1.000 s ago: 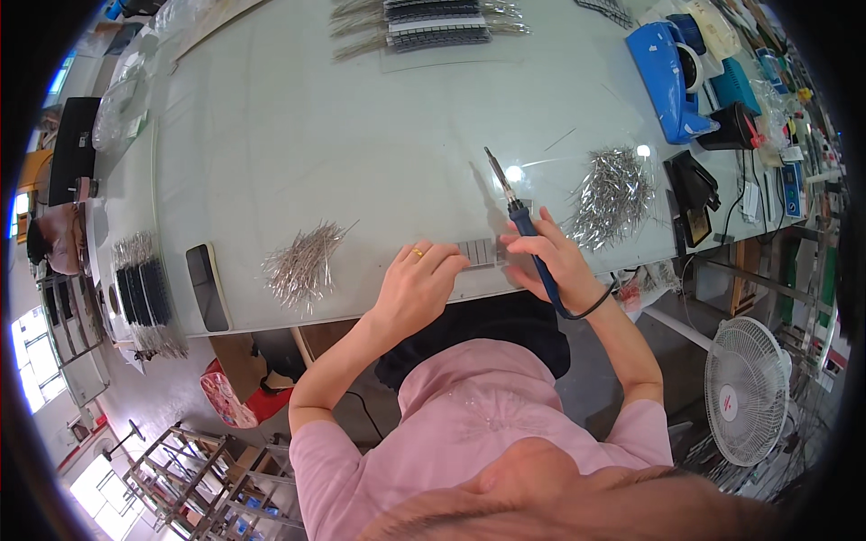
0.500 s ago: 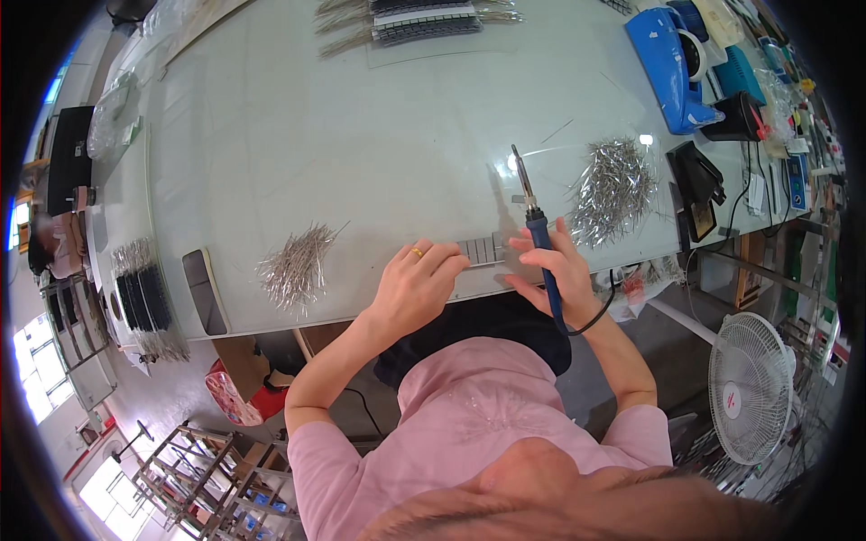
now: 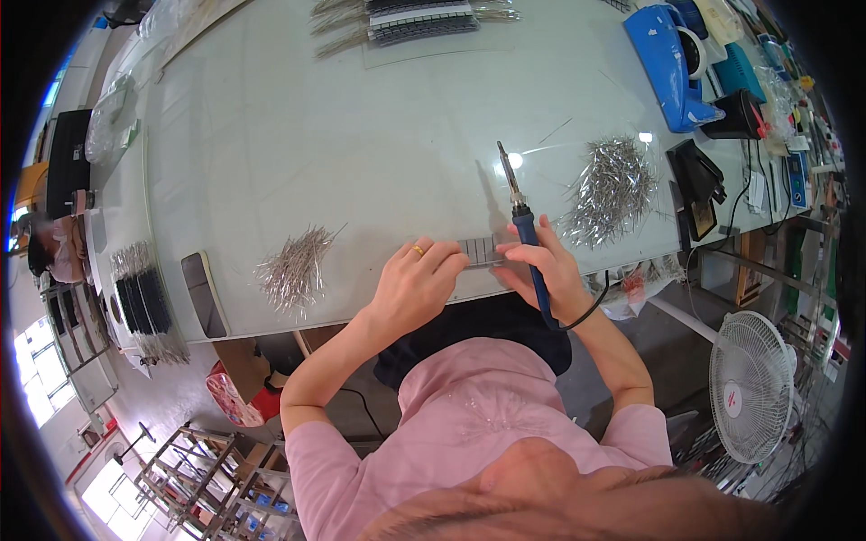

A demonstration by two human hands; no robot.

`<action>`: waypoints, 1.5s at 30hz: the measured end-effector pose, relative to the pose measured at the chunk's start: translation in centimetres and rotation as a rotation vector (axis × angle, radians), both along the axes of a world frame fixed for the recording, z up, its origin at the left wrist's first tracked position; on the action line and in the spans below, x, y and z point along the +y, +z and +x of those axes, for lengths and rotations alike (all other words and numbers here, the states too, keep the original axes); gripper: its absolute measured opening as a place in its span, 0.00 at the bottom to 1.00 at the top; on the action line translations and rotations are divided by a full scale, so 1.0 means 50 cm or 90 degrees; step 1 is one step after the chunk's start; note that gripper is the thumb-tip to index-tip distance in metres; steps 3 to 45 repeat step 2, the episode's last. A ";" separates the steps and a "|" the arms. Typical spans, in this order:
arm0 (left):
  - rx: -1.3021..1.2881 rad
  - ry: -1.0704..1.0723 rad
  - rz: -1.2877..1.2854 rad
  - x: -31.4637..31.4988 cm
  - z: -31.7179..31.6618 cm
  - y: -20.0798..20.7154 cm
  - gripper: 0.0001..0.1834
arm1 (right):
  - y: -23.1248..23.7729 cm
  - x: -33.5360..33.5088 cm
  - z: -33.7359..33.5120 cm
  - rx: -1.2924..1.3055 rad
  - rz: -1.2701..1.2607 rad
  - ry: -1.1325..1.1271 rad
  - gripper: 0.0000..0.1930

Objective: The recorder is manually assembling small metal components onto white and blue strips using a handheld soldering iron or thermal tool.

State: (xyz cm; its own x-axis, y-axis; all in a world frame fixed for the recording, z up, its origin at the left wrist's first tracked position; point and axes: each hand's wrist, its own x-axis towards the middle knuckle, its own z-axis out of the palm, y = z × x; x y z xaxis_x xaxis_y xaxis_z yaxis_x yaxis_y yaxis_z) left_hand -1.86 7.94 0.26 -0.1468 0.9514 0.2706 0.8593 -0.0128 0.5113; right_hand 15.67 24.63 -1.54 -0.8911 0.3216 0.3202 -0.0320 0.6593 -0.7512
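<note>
A small grey panel with dark cross lines lies at the near edge of the table. My left hand, a ring on one finger, is closed on the panel's left end. In my right hand rests a blue-handled soldering iron, its metal tip pointing up and away from me. The right thumb and fingertips are also at the panel's right end; whether they grip it I cannot tell. To the right lies a pile of thin silvery wire strips, and a smaller pile of strips lies to the left.
A phone and a stack of dark panels with wire ends lie on the left. More wired panels sit at the far edge. A blue tape dispenser and a black stand are at the right. A fan stands beside the table.
My right hand, with the soldering iron, has shifted slightly left so its fingertips come to the panel's right end. The left hand stays nearly in place.
</note>
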 end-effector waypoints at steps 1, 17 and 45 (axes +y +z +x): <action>0.006 0.006 -0.006 0.001 0.002 0.002 0.13 | -0.008 -0.002 0.003 -0.002 0.002 0.005 0.24; 0.011 0.011 -0.012 0.002 0.003 0.004 0.13 | -0.015 -0.003 0.005 -0.002 0.019 0.010 0.25; 0.011 0.011 -0.012 0.002 0.003 0.004 0.13 | -0.015 -0.003 0.005 -0.002 0.019 0.010 0.25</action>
